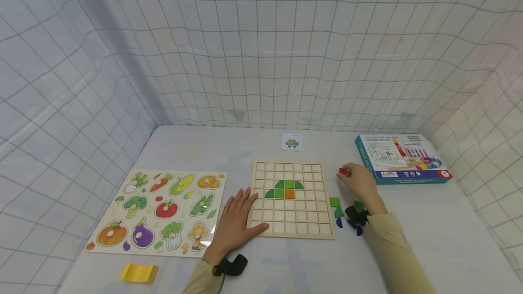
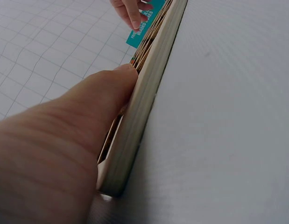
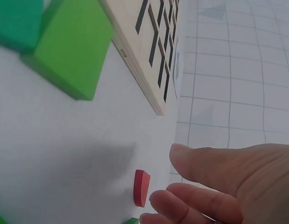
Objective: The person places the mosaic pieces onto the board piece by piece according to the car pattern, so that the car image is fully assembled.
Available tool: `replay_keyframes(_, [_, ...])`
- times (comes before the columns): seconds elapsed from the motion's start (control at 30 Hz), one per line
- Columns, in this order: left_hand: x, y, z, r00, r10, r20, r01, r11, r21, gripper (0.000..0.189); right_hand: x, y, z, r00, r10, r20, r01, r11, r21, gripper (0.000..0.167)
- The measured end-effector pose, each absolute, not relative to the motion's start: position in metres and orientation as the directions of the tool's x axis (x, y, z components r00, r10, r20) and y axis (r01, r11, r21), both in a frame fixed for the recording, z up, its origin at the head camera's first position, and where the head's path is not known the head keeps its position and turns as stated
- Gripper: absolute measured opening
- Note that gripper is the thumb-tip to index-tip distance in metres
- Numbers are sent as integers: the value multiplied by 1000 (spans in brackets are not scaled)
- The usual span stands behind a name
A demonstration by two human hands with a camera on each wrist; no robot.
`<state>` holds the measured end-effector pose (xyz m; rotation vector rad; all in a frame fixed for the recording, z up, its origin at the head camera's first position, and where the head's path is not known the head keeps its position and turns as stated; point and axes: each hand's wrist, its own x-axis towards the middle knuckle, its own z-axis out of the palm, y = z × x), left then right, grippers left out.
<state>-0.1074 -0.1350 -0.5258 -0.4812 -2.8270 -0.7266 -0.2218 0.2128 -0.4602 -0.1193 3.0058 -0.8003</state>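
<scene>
A wooden grid board [image 1: 269, 217] lies on the table with green square and quarter-round pieces [image 1: 289, 184] and an orange square piece [image 1: 289, 193] in its cells. My left hand [image 1: 237, 221] rests spread at the board's left edge, its thumb [image 2: 107, 86] touching the frame near the front corner. Right of the board, my right hand [image 1: 361, 183] is at a small red block [image 1: 342, 171]. In the right wrist view this red block [image 3: 141, 188] is on the table by the fingertips, while thumb and fingers stand apart with nothing visible between them.
Green blocks [image 1: 335, 202] and blue half-round pieces [image 1: 339, 222] lie beside the board, some partly behind the right wrist strap. A pattern card [image 1: 292, 142] lies behind the board. A boxed toy set [image 1: 402, 158] is back right. A vegetable puzzle [image 1: 163, 235] and yellow block [image 1: 139, 273] are left.
</scene>
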Motion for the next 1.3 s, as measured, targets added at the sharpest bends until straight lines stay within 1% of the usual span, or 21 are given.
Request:
replay_keyframes(0.13, [-107, -135, -526, -933, 262, 245, 348, 829, 438, 85, -225, 213, -463, -997, -62, -54, -29, 879, -476, 39])
replay_keyframes(0.27, [-106, -135, -526, -929, 265, 258, 357, 825, 439, 85, -227, 213, -466, -995, -46, -84, -2, 891, -454, 38])
replay_keyframes(0.47, [-106, -136, -525, -934, 265, 239, 347, 828, 441, 86, -227, 213, -466, -997, -52, -50, -25, 899, -436, 29])
replay_keyframes(0.67, [-107, -136, -524, -934, 264, 240, 347, 829, 439, 86, -224, 212, -465, -998, -61, -35, -38, 888, -458, 18])
replay_keyframes(0.77, [-107, -135, -524, -931, 265, 252, 354, 826, 438, 85, -223, 212, -466, -997, -66, -32, -43, 881, -472, 16])
replay_keyframes(0.87, [-107, -136, -524, -932, 264, 247, 351, 824, 445, 86, -221, 212, -467, -997, -64, -31, -41, 873, -486, 18])
replay_keyframes(1.13, [-106, -134, -524, -932, 261, 251, 351, 823, 446, 85, -216, 213, -472, -999, -30, -33, -9, 866, -501, 37])
replay_keyframes(1.3, [-107, -134, -523, -938, 261, 229, 339, 829, 445, 85, -214, 214, -473, -1000, -21, -11, -13, 869, -495, 36])
